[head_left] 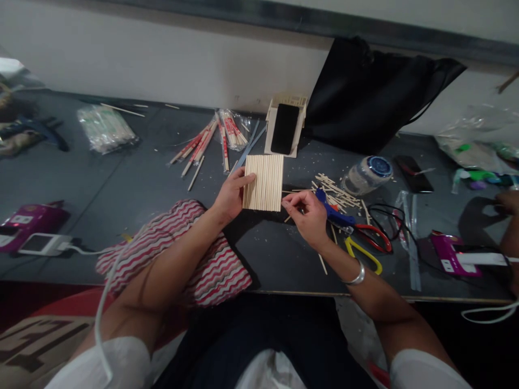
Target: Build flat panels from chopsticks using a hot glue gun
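My left hand (pixel 233 193) grips a flat panel of pale wooden sticks (pixel 263 183) laid side by side, thumb on its front face and fingers behind. The panel is raised above the dark table. Beside its lower right edge, my right hand (pixel 307 215) has thumb and fingertips pinched together. Whatever lies in that pinch is too small to make out, and I cannot tell whether the fingertips touch the panel. Just right of that hand lies a blue glue gun (pixel 336 215), with a pile of short stick pieces (pixel 330 186) behind it.
A phone (pixel 285 128) leans on a small stick-built stand at the back. Wrapped chopsticks (pixel 200 141) lie left of it. A jar (pixel 368 174), red-handled tool (pixel 375 237) and black cable are on the right. Striped cloth (pixel 214 270) lies under my left forearm. Another person's hand (pixel 506 202) is far right.
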A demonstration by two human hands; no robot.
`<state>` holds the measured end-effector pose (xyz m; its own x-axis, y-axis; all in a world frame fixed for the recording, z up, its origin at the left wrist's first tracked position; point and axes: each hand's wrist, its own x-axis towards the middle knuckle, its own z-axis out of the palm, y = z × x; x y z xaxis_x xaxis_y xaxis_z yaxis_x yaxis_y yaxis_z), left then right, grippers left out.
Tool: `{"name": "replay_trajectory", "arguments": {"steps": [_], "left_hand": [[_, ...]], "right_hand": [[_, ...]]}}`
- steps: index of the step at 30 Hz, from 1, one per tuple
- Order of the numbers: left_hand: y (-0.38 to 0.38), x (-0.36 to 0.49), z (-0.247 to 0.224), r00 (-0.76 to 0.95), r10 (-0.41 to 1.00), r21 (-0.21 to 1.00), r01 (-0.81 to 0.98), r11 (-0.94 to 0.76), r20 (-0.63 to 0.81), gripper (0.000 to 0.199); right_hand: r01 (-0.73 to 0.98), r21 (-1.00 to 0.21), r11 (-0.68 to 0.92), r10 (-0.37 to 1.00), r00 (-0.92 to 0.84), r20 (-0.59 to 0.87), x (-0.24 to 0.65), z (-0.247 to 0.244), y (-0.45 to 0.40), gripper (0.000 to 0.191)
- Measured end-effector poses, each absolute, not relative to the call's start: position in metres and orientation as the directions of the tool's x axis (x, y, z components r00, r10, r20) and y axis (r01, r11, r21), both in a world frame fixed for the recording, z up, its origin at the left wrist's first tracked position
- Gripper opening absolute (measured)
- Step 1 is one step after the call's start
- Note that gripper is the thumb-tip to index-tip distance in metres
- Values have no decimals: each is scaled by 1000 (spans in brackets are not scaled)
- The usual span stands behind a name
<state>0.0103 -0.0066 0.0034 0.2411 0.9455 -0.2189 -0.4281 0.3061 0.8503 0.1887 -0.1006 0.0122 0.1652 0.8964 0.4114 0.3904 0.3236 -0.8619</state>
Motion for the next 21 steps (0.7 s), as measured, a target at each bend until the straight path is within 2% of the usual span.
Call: {"name": "replay_trajectory", "arguments": {"steps": [10, 14, 18, 21], "left_hand": [[-11, 13, 3, 263, 945, 875, -390, 287, -193, 27], [-12, 12, 4, 270, 941, 879, -373, 298, -204, 28], [-6, 9, 4, 237, 946, 872, -386, 302, -223, 28], [-3, 7, 4, 214, 947, 859, -406, 311, -241, 27]], "right_hand": [[522, -744, 417, 843, 83, 531, 188, 10, -102, 18], [511, -714, 479, 808, 62, 586, 187, 12, -102, 18], [448, -734, 511, 789, 94, 607, 188, 11, -104, 17], [392, -813, 431, 840, 156, 520, 192, 7, -105, 8]]}}
